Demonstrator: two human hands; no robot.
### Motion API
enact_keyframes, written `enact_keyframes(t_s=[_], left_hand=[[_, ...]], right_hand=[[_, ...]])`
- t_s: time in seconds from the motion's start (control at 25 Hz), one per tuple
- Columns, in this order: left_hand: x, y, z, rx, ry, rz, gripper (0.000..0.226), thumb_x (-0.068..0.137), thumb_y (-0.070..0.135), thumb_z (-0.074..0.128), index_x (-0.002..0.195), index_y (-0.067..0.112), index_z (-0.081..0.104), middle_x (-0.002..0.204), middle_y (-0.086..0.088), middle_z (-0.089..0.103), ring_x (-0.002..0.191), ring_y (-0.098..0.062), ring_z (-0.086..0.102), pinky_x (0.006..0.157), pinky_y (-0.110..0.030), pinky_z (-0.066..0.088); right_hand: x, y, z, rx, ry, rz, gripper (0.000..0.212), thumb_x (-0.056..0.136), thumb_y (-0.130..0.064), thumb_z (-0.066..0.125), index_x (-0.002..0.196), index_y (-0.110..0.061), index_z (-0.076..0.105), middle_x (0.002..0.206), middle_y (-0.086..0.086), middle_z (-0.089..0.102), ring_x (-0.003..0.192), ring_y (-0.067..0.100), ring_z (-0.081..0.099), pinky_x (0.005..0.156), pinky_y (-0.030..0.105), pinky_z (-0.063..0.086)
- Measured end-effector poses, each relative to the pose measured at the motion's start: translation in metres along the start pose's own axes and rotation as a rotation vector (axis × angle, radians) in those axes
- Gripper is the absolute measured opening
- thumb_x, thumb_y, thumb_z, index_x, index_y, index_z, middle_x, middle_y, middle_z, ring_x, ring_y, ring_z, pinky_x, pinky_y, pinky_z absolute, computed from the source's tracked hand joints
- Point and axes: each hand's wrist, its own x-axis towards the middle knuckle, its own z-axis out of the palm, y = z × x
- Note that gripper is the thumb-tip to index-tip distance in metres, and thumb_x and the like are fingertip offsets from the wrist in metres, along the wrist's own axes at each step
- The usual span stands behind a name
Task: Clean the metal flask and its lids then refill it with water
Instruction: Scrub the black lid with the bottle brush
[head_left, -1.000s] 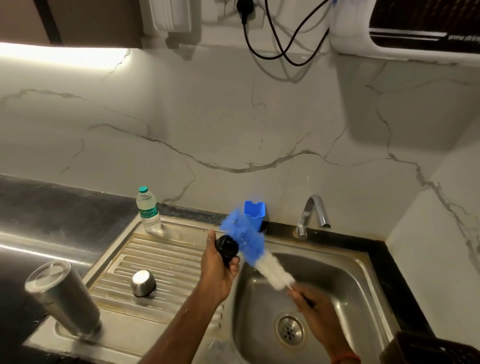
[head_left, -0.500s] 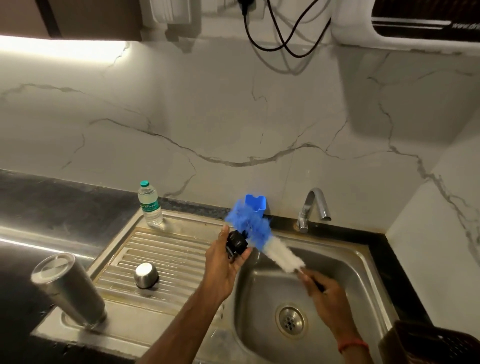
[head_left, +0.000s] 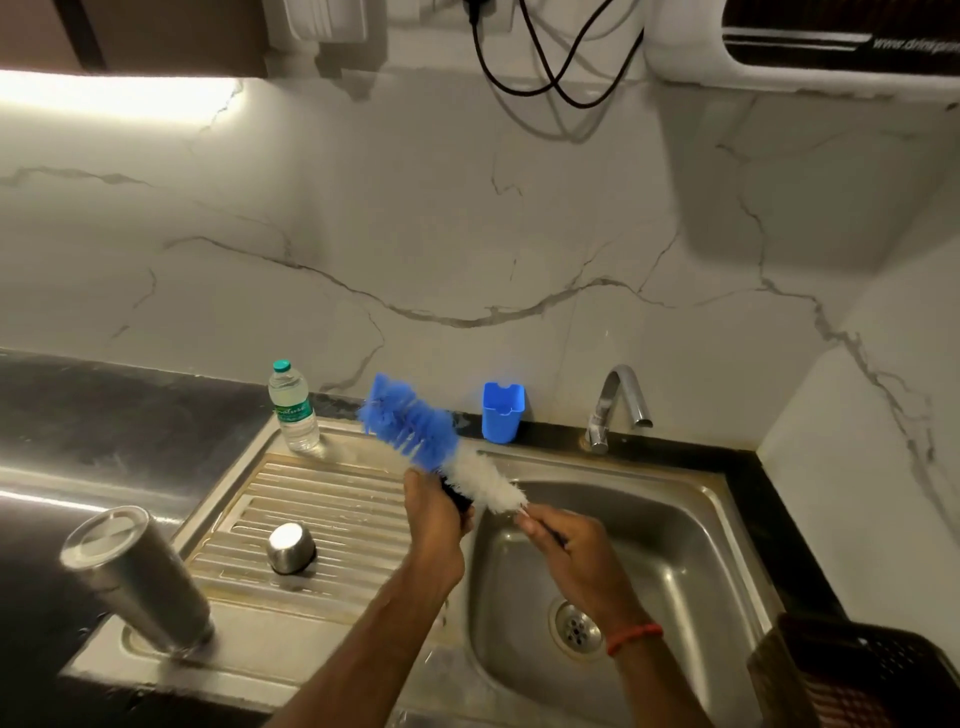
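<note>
Brushed-steel cylindrical flask (head_left: 137, 577): stands on end at the near-left corner of the steel drainboard (head_left: 337, 499), long axis leaning up-left; a small domed steel lid (head_left: 291, 546) sits on the ribs to its right. Left hand (head_left: 434, 514): curled round a small black lid (head_left: 457, 498), held against a blue-and-white bottle brush (head_left: 415, 428) whose long axis rises leftward, blue tip uppermost. Right hand (head_left: 576, 556): pinches the brush's thin handle over the sink basin (head_left: 675, 545).

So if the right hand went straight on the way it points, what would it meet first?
Probably the left hand and the black lid it grips, just up-left along the brush, though depth is unclear.
</note>
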Motion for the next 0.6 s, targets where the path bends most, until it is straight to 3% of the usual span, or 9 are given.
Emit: enact_keyframes(t_s=[0.16, 0.28, 0.36, 0.48, 0.52, 0.6], left_hand=[[0.005, 0.02, -0.017, -0.234, -0.058, -0.073, 0.033, 0.106, 0.035, 0.047, 0.094, 0.01, 0.065, 0.076, -0.007, 0.066, 0.063, -0.018, 0.062, 0.053, -0.03, 0.05], [0.004, 0.011, -0.018, -0.158, -0.123, -0.136, 0.033, 0.106, 0.026, 0.043, 0.08, 0.011, 0.057, 0.057, -0.002, 0.05, 0.041, -0.009, 0.044, 0.035, -0.02, 0.036], [0.006, 0.004, -0.018, -0.178, -0.212, -0.191, 0.037, 0.107, 0.027, 0.036, 0.079, 0.011, 0.053, 0.057, -0.001, 0.047, 0.037, -0.007, 0.039, 0.033, -0.018, 0.033], [0.016, 0.02, -0.026, -0.444, -0.47, -0.257, 0.034, 0.107, 0.027, 0.034, 0.094, 0.007, 0.059, 0.082, -0.01, 0.062, 0.06, -0.016, 0.06, 0.053, -0.026, 0.051], [0.018, 0.024, -0.028, -0.517, -0.576, -0.263, 0.032, 0.106, 0.029, 0.038, 0.096, 0.006, 0.059, 0.079, -0.01, 0.063, 0.06, -0.016, 0.061, 0.054, -0.026, 0.052], [0.02, 0.023, -0.03, -0.462, -0.484, -0.29, 0.032, 0.102, 0.038, 0.047, 0.086, 0.011, 0.055, 0.058, -0.003, 0.05, 0.037, -0.009, 0.044, 0.033, -0.02, 0.037]], right_hand=[[-0.031, 0.029, -0.011, 0.026, -0.023, 0.095, 0.027, 0.093, -0.026, 0.067, 0.093, -0.053, 0.072, 0.094, -0.026, 0.073, 0.089, -0.002, 0.069, 0.084, 0.026, 0.055], [-0.023, 0.013, 0.007, -0.013, -0.015, 0.079, 0.021, 0.098, -0.027, 0.06, 0.094, -0.045, 0.067, 0.085, -0.018, 0.072, 0.08, -0.002, 0.067, 0.07, 0.018, 0.052], [-0.013, -0.007, 0.02, -0.065, -0.039, 0.013, 0.015, 0.099, -0.033, 0.053, 0.1, -0.044, 0.063, 0.085, -0.02, 0.068, 0.083, -0.004, 0.065, 0.069, 0.014, 0.049], [-0.026, 0.005, 0.012, -0.002, 0.048, 0.073, 0.019, 0.097, -0.043, 0.051, 0.092, -0.039, 0.068, 0.082, -0.023, 0.068, 0.079, -0.004, 0.063, 0.068, 0.013, 0.045], [-0.035, 0.012, 0.008, 0.069, 0.099, 0.12, 0.021, 0.098, -0.043, 0.053, 0.089, -0.035, 0.071, 0.078, -0.021, 0.067, 0.071, -0.003, 0.061, 0.065, 0.013, 0.043], [-0.037, 0.013, 0.015, 0.16, 0.122, 0.199, 0.022, 0.1, -0.038, 0.054, 0.088, -0.029, 0.071, 0.068, -0.016, 0.064, 0.06, -0.001, 0.054, 0.06, 0.015, 0.04]])
